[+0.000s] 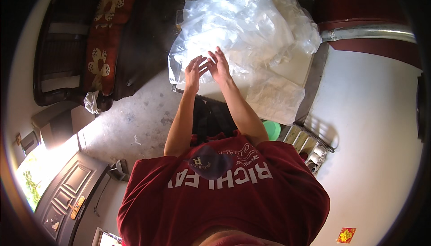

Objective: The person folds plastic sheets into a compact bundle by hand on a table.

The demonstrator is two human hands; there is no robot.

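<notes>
A large crumpled heap of clear plastic film (242, 13) covers most of a pale tabletop (219, 92) in front of me. My left hand (193, 74) is over the near left part of the heap, its fingers slightly bent and apart. Close beside it, my right hand (219, 67) is raised with its fingers spread. The fingertips of both hands point toward each other, and neither hand shows anything in its grasp. Whether they touch the film beneath cannot be told. A flatter plastic sheet (277, 101) hangs over the table's near right corner.
A green plastic basin (272, 130) and a slatted rack (298, 140) with shoes stand at the right. A metal pipe (370, 34) runs beyond the table. At left are a dark wooden bench (60, 94) with a red floral cushion (101, 50) and an open door (67, 192).
</notes>
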